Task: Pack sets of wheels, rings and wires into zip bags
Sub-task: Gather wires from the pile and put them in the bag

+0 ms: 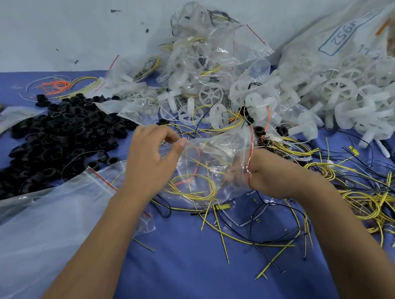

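I hold a clear zip bag point(204, 167) with a red seal line above the blue table. My left hand point(152, 157) pinches its left corner between thumb and fingers. My right hand point(268, 175) reaches in through the bag's mouth, its fingers hidden behind the plastic. Inside the bag lie coiled yellow wires point(192, 187), an orange wire and pale plastic parts. A heap of black rings point(55, 140) lies to the left. Loose white wheels point(196, 105) lie beyond the bag.
Filled zip bags point(200, 58) are piled at the back centre. A big sack of white wheels point(357, 87) fills the back right. Yellow and black wires point(367, 199) sprawl on the right. Empty zip bags point(40, 218) lie at the near left.
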Demonstrator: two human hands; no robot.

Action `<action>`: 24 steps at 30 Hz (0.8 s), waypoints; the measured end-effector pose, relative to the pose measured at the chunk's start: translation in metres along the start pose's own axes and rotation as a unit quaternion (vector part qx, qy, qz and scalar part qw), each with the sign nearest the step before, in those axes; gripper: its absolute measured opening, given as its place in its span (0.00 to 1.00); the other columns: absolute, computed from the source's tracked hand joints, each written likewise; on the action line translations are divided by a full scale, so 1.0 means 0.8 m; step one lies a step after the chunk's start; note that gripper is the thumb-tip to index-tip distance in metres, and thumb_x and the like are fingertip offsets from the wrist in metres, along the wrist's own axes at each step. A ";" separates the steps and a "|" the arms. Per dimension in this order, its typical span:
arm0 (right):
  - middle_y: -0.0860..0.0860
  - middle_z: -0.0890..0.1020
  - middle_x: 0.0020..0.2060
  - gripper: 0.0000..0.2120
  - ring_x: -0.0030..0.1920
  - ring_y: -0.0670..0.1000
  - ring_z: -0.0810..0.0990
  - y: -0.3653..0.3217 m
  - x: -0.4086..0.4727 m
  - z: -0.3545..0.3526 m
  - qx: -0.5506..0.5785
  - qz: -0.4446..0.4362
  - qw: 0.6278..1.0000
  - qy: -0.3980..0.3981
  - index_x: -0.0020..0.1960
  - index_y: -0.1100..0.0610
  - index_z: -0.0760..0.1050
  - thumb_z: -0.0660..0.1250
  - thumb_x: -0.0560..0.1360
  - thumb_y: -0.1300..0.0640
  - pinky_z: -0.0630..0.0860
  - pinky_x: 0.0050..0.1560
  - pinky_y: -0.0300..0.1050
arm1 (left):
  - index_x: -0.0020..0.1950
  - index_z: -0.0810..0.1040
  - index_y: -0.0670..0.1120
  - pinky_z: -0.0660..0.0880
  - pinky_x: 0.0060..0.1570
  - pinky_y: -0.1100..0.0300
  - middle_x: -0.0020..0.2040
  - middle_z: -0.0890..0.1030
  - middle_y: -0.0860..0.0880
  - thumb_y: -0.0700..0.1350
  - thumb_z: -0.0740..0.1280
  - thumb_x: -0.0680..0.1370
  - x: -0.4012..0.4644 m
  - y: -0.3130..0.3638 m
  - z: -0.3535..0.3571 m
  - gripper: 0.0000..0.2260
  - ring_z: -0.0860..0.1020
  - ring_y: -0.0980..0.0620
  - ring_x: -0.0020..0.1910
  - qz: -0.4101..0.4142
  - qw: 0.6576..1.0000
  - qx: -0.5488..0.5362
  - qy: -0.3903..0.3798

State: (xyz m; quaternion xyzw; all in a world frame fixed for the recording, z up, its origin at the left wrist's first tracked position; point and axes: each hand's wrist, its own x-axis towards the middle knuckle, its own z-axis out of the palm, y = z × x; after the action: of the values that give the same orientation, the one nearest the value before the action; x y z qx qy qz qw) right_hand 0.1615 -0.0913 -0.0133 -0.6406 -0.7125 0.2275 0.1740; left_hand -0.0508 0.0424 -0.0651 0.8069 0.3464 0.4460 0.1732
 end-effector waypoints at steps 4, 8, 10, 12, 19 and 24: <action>0.35 0.79 0.32 0.15 0.37 0.35 0.77 -0.018 0.010 0.004 0.031 -0.019 0.999 -0.039 0.39 0.41 0.76 0.69 0.81 0.58 0.69 0.42 0.31 | 0.48 0.81 0.49 0.62 0.57 0.61 0.49 0.79 0.53 0.56 0.62 0.80 -0.008 0.008 0.017 0.13 0.72 0.48 0.54 0.033 0.997 0.033 -0.065; 0.44 0.74 0.27 0.15 0.26 0.44 0.70 -0.013 0.029 0.012 0.163 0.052 0.984 -0.048 0.37 0.48 0.83 0.67 0.80 0.61 0.66 0.28 0.35 | 0.50 0.80 0.49 0.63 0.57 0.59 0.50 0.77 0.51 0.57 0.57 0.81 -0.011 0.007 0.024 0.16 0.71 0.47 0.54 0.027 0.994 0.033 -0.097; 0.52 0.74 0.26 0.19 0.27 0.51 0.68 -0.011 0.036 0.013 0.234 0.066 0.967 -0.079 0.33 0.48 0.80 0.66 0.81 0.60 0.63 0.27 0.39 | 0.51 0.80 0.48 0.63 0.57 0.59 0.51 0.78 0.51 0.52 0.61 0.83 -0.012 0.005 0.025 0.12 0.72 0.46 0.56 0.027 0.994 0.036 -0.104; 0.54 0.74 0.29 0.15 0.28 0.52 0.68 -0.013 0.042 0.012 0.264 0.063 0.958 -0.094 0.36 0.52 0.79 0.65 0.80 0.63 0.64 0.27 0.38 | 0.52 0.81 0.47 0.65 0.59 0.56 0.52 0.78 0.50 0.48 0.64 0.83 -0.014 0.007 0.024 0.07 0.72 0.45 0.56 0.033 0.993 0.049 -0.099; 0.53 0.74 0.29 0.09 0.27 0.48 0.71 -0.023 0.062 0.026 0.286 -0.022 0.958 0.013 0.36 0.60 0.73 0.62 0.71 0.71 0.68 0.26 0.39 | 0.39 0.71 0.48 0.70 0.39 0.56 0.35 0.74 0.54 0.59 0.67 0.77 -0.010 0.070 0.021 0.16 0.73 0.50 0.37 0.038 0.998 -0.058 -0.010; 0.51 0.75 0.27 0.21 0.28 0.50 0.72 -0.010 0.065 0.042 0.330 0.013 0.944 0.028 0.33 0.58 0.73 0.51 0.67 0.80 0.69 0.28 0.39 | 0.38 0.71 0.49 0.73 0.38 0.52 0.31 0.76 0.54 0.54 0.68 0.76 -0.015 0.083 0.031 0.13 0.75 0.50 0.34 0.044 0.995 -0.027 -0.082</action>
State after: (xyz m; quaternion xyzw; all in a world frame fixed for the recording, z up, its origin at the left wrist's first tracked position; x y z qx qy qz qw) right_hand 0.1304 -0.0439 -0.0391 -0.5625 -0.5843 0.4337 0.3925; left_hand -0.0076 -0.0119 -0.0467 0.8505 0.2823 0.3945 0.2032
